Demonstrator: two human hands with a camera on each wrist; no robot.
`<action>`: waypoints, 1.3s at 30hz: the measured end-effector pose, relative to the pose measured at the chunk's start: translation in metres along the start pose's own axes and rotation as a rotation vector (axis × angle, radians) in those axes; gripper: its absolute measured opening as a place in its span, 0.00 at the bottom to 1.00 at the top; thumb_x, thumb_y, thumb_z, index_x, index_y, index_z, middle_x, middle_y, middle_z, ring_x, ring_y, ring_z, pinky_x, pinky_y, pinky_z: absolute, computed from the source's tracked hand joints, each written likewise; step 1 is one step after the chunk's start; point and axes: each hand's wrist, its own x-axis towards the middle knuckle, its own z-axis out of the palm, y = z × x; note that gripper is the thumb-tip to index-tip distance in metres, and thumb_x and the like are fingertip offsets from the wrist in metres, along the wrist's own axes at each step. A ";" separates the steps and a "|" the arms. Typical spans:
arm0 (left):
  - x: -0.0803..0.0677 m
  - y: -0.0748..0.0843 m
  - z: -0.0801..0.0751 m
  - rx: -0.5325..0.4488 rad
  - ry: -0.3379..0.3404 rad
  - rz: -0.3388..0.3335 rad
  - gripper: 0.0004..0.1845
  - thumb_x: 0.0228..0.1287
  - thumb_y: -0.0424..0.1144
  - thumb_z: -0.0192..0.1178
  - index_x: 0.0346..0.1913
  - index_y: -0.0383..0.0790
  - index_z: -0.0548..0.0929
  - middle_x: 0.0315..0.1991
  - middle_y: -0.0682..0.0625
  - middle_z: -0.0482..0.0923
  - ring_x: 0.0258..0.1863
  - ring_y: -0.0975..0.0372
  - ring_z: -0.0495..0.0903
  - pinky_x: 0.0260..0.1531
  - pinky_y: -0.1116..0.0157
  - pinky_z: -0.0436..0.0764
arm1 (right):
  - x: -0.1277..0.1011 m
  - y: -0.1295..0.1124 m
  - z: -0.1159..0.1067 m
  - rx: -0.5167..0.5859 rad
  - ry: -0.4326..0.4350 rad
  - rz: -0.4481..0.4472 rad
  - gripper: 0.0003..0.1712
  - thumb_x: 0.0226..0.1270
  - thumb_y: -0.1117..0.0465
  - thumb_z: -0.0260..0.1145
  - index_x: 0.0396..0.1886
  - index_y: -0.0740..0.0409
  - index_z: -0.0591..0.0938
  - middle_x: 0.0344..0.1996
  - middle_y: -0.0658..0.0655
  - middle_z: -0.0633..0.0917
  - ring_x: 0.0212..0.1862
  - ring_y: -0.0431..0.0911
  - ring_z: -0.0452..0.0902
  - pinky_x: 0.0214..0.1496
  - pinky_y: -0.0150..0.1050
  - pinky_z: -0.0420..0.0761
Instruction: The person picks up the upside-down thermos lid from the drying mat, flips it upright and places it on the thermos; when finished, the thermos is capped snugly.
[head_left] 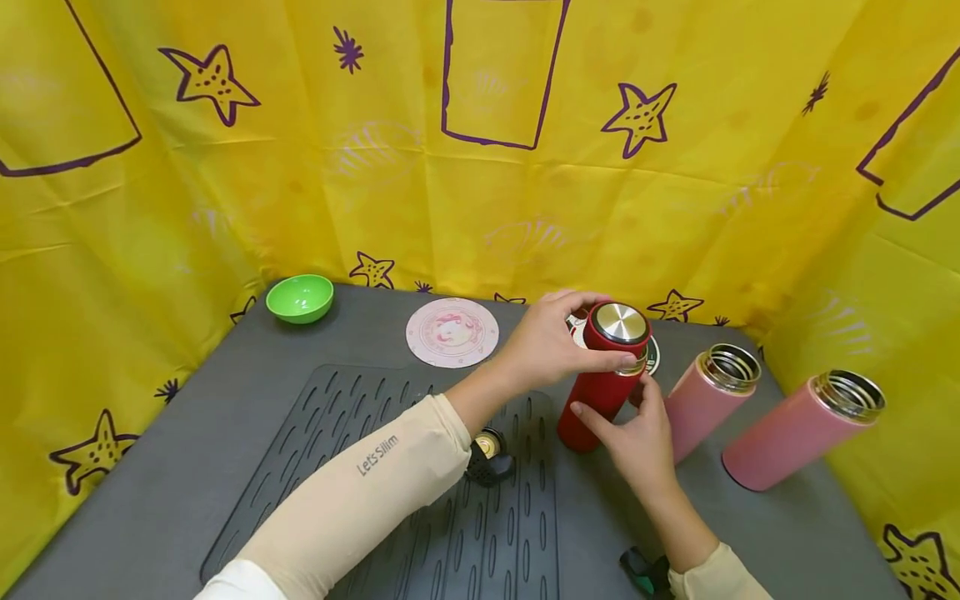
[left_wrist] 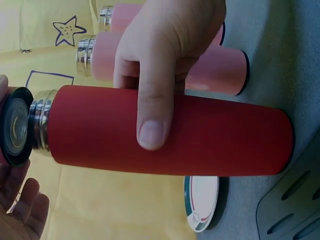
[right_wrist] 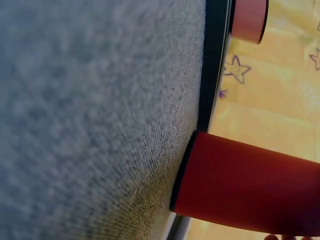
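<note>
A red thermos bottle (head_left: 588, 412) stands upright on the grey table. My right hand (head_left: 640, 437) grips its body, thumb on the near side. With thumb and fingers, my left hand (head_left: 551, 340) holds the red lid (head_left: 621, 325), which has a silver top, at the bottle's mouth. In the left wrist view the lid (left_wrist: 17, 127) sits slightly tilted against the steel neck (left_wrist: 42, 121), its dark underside showing. Right of the red bottle are two pink thermos bottles (head_left: 701, 408) (head_left: 795, 437) without lids, their steel mouths uncovered.
A dark slotted mat (head_left: 427, 517) lies under my left forearm, with a round gold-coloured piece (head_left: 489, 442) beside the wrist. Farther back are a green bowl (head_left: 300, 300) and a pink patterned disc (head_left: 452, 333). A white plate (left_wrist: 202, 200) is behind the red bottle. Yellow curtains (head_left: 480, 192) surround the table.
</note>
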 end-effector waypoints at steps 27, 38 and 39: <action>0.008 -0.012 0.012 0.045 -0.090 0.002 0.36 0.46 0.56 0.76 0.61 0.52 0.80 0.50 0.61 0.78 0.49 0.66 0.70 0.40 0.70 0.75 | 0.007 0.002 0.000 -0.056 -0.062 -0.041 0.41 0.52 0.52 0.79 0.59 0.61 0.67 0.52 0.57 0.77 0.49 0.51 0.75 0.50 0.55 0.76; 0.009 -0.016 0.010 -0.005 -0.149 0.021 0.37 0.50 0.54 0.75 0.65 0.50 0.77 0.57 0.55 0.76 0.52 0.68 0.70 0.44 0.71 0.75 | 0.008 0.004 0.000 -0.063 -0.085 -0.043 0.43 0.54 0.50 0.77 0.62 0.60 0.64 0.54 0.58 0.75 0.51 0.52 0.74 0.50 0.55 0.77; 0.010 -0.016 0.010 0.000 -0.158 0.019 0.37 0.51 0.54 0.75 0.65 0.50 0.76 0.57 0.56 0.75 0.52 0.68 0.69 0.44 0.71 0.75 | 0.008 0.004 0.000 -0.066 -0.086 -0.040 0.43 0.55 0.49 0.77 0.62 0.60 0.64 0.55 0.58 0.75 0.51 0.52 0.74 0.50 0.56 0.77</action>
